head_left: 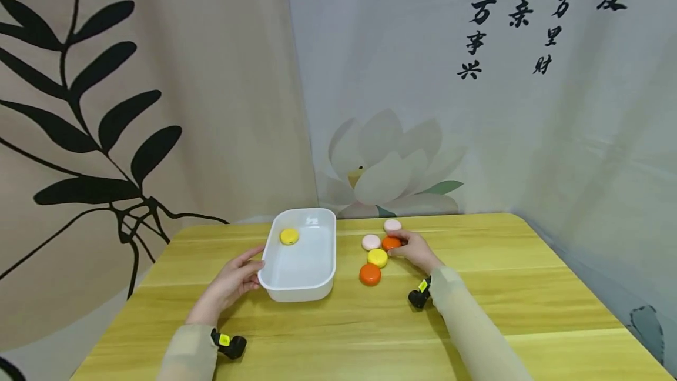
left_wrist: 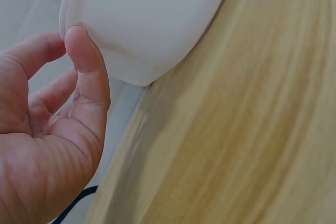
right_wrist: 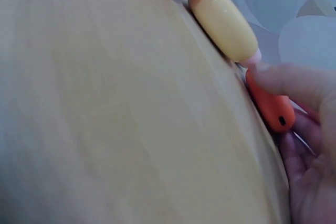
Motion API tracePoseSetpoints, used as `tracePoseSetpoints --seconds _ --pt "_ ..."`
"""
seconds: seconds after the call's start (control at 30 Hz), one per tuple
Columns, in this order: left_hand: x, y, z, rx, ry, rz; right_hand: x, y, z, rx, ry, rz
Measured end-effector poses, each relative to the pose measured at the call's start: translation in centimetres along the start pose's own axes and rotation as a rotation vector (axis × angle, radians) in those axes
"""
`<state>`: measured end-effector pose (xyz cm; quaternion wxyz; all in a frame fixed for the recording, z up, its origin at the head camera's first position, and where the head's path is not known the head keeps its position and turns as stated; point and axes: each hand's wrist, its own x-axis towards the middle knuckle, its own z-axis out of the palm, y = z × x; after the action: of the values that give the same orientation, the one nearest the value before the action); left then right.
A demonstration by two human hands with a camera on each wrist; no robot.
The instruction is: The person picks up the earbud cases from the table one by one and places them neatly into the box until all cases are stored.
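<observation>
A white rectangular tub (head_left: 304, 269) stands left of centre on the table, with one yellow disc (head_left: 289, 236) inside. At its left side my left hand (head_left: 233, 281) pinches the rim, thumb and finger meeting there in the left wrist view. My right hand (head_left: 419, 251) holds a rounded orange disc (head_left: 391, 243) between thumb and fingers; a small dark slot shows on its edge in the right wrist view. Close around it lie a yellow disc (head_left: 377, 258), a second orange disc (head_left: 369, 274) in front, and two pale pink discs, one left (head_left: 371, 242) and one behind (head_left: 392, 225).
The wooden table (head_left: 317, 346) reaches back to a printed curtain (head_left: 238, 104) with leaves, a lotus and dark characters. Each wrist wears a small black camera, one on the left (head_left: 231, 346) and one on the right (head_left: 419, 297).
</observation>
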<state>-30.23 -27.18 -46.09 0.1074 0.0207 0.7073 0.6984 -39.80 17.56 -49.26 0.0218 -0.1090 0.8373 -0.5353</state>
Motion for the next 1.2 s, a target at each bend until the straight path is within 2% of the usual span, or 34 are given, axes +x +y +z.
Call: tracePoseSetpoints --seconds 0.2,0.37,0.7,0.87,1.2 --pt "-0.3 0.1 0.0 -0.011 0.01 0.002 -0.1 -0.8 -0.1 -0.047 -0.016 0.006" --pt "-0.3 0.3 0.0 -0.027 -0.011 0.02 -0.1 -1.3 -0.1 -0.045 0.019 0.007" --pt "0.3 0.6 0.6 0.005 -0.031 0.019 -0.5 -0.9 -0.4 -0.082 0.054 0.006" --pt "0.2 0.5 0.6 0.013 -0.018 0.008 -0.6 -1.1 -0.3 -0.088 0.062 -0.003" --pt "0.2 0.4 0.4 0.01 -0.006 0.012 -0.8 -2.1 -0.6 0.01 0.062 0.022"
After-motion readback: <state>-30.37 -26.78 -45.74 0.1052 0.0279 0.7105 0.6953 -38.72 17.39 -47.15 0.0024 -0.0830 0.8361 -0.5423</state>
